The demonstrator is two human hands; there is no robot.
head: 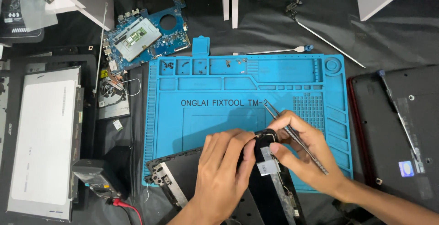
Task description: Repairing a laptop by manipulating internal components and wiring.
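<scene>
Both my hands work over the lower middle of a blue silicone repair mat (201, 115). My left hand (224, 170) pinches a black flat cable part (265, 139) with a silvery tape piece (267, 166) at the edge of a black laptop lid frame (176, 172). My right hand (306, 154) holds metal tweezers (292, 133) along its fingers, tips pointing up-left, while its thumb and forefinger touch the same black part.
A blue circuit board (144, 35) and a fan (112, 90) lie upper left. A bare display panel (43, 138) lies at left, a multimeter (96, 177) with a red lead beside it. A black laptop base (398, 129) sits right. Small screws (183, 65) fill the mat's trays.
</scene>
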